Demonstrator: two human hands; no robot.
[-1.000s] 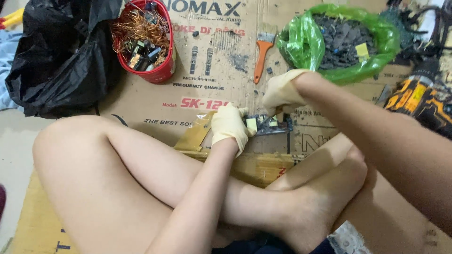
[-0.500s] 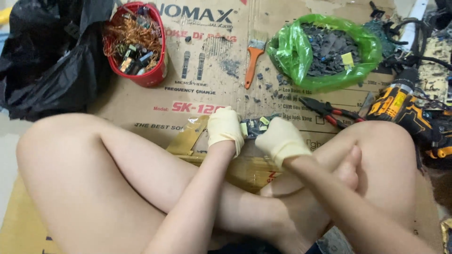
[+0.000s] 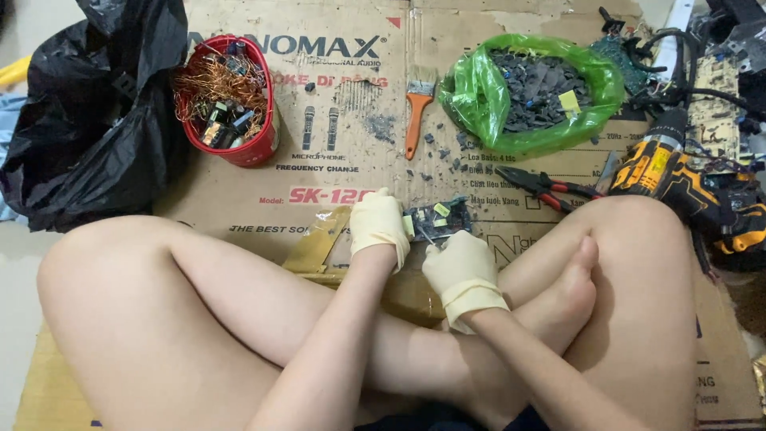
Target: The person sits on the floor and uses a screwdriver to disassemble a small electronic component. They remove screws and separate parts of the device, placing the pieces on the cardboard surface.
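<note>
I sit cross-legged on flattened cardboard [image 3: 335, 172]. My left hand [image 3: 379, 226], in a cream glove, grips the left edge of a small dark circuit board [image 3: 440, 217] with yellow parts on it. My right hand [image 3: 461, 263], also gloved, is closed around a thin metal tool whose tip touches the board's near edge. The board lies flat just past my crossed shins. A tan strip of cardboard [image 3: 315, 243] lies to the left of my left hand.
A red bucket [image 3: 259, 140] of copper wire and parts stands at the back left beside a black bag [image 3: 88, 120]. An orange-handled brush [image 3: 415, 116], a green bag [image 3: 479, 96] of dark scraps, red-handled pliers [image 3: 546, 185] and a yellow-black drill [image 3: 678, 172] lie ahead and right.
My right hand came back from the green bag at the far right down to the board and now holds a thin tool against it. My left hand stayed on the board.
</note>
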